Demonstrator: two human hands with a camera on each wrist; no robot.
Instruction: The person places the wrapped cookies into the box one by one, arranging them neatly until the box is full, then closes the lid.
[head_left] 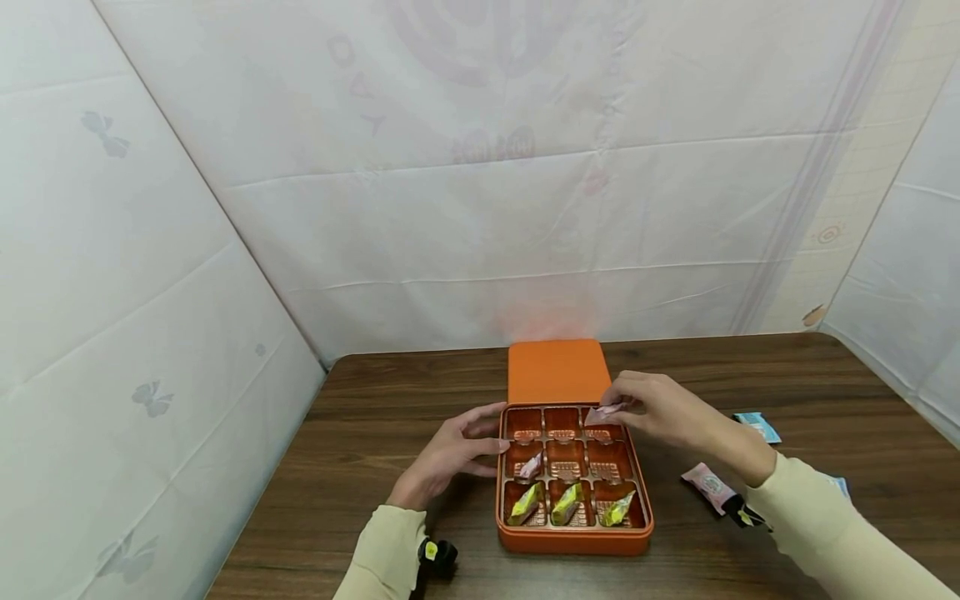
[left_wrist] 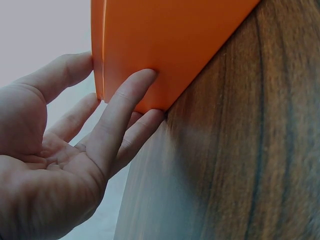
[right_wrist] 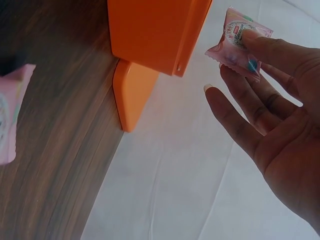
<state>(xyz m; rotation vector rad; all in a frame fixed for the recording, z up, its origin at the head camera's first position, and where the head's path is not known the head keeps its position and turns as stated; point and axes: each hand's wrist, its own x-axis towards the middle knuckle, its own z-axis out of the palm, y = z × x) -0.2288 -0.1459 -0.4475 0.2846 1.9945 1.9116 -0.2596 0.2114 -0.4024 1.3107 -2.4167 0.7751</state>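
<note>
- The left hand (head_left: 450, 454), nearest me, is resting straight fingers against the orange candy box (head_left: 573, 533) on the counter (head_left: 360, 433).
- The right hand (head_left: 663, 410) is pinching a pink wrapped candy (head_left: 603, 411) over the back-right compartment; light, crinkly, likely slippery, best held by its crimped edge.

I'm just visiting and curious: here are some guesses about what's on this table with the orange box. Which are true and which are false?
1. The right hand pinches a pink wrapped candy over the orange box. True.
2. The front row of the box holds three yellow-green wrapped candies. True.
3. The left hand holds a candy too. False: it holds nothing; its straight fingers touch the box's left side.
4. The orange lid covers the box. False: it lies on the wooden table behind the open box.
5. Every compartment is filled. False: most are empty.
</note>
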